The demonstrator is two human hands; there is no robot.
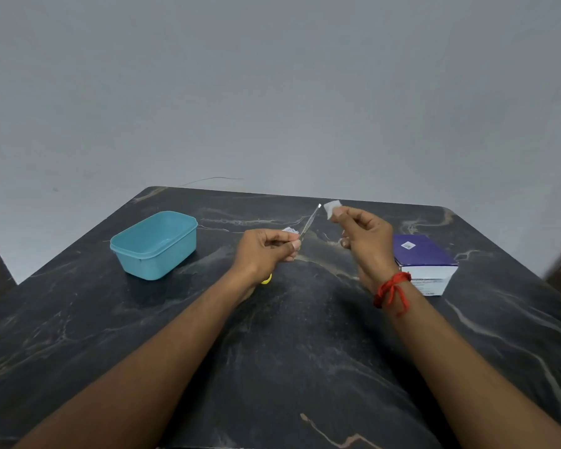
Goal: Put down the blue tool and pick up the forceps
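Head view: both hands are raised over the dark marbled table [289,351]. The left hand [266,251] has its fingers curled, pinching the lower end of a slim metal tool [309,222], tweezers or a small blade handle by the look of it, with a scrap of white wrapper [289,230] tucked against the same fingers. The tool slants up and to the right, its bright tip just beside a small white square piece [332,207] pinched between thumb and fingertips of the right hand [368,244]; tip and piece seem just apart. The step in hand looks like bringing the two together, which calls for a steady, fine alignment. A teal tub [154,244] sits to the left, a purple and white box [425,264] to the right, and something yellow [267,279] shows under the left wrist.
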